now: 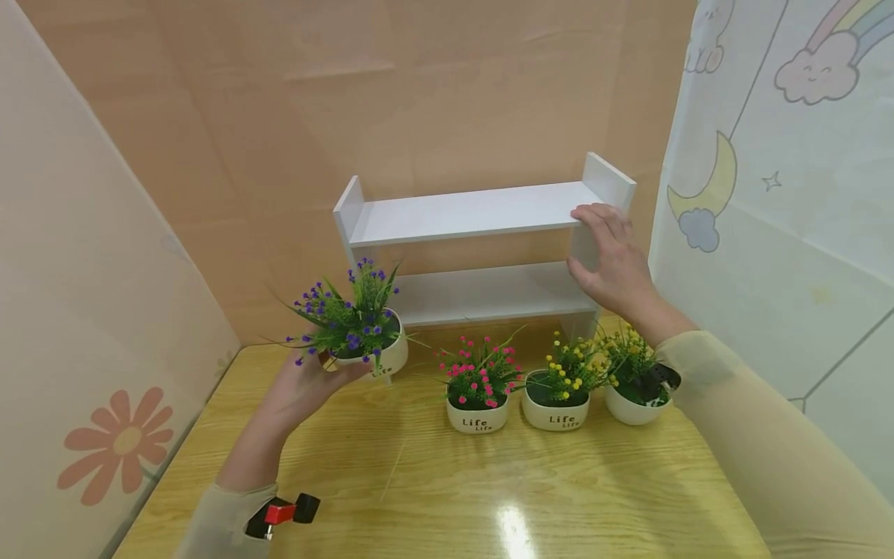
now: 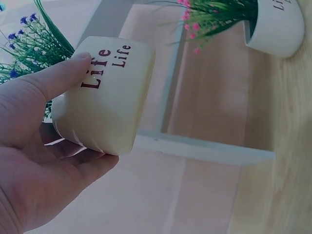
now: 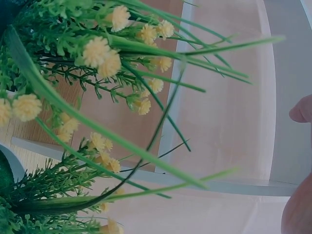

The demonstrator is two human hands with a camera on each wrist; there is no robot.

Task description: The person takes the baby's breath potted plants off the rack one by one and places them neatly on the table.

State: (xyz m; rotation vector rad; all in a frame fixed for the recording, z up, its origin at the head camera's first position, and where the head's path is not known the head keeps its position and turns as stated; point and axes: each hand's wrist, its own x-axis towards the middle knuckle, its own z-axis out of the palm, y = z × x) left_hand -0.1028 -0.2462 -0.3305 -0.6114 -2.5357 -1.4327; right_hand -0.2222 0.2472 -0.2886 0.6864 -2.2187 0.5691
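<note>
My left hand [image 1: 307, 388] grips a white pot [image 2: 109, 92] printed "Life", its thumb across the lettering and its fingers round the other side. Artificial purple flowers [image 1: 349, 318] with green blades grow from it. The pot is held tilted above the table, in front of the left end of a white two-tier shelf [image 1: 475, 210]. My right hand [image 1: 615, 260] is at the shelf's right end, fingertips on the front edge of the upper board. Its thumb [image 3: 302, 109] stands apart below that board.
On the wooden table [image 1: 447, 489], a pot of pink flowers [image 1: 478, 419] and a pot of yellow flowers [image 1: 556, 415] stand before the shelf. Another yellow-flowered pot [image 1: 632, 407] sits under my right forearm. Patterned sheets [image 1: 782, 256] hang at the sides.
</note>
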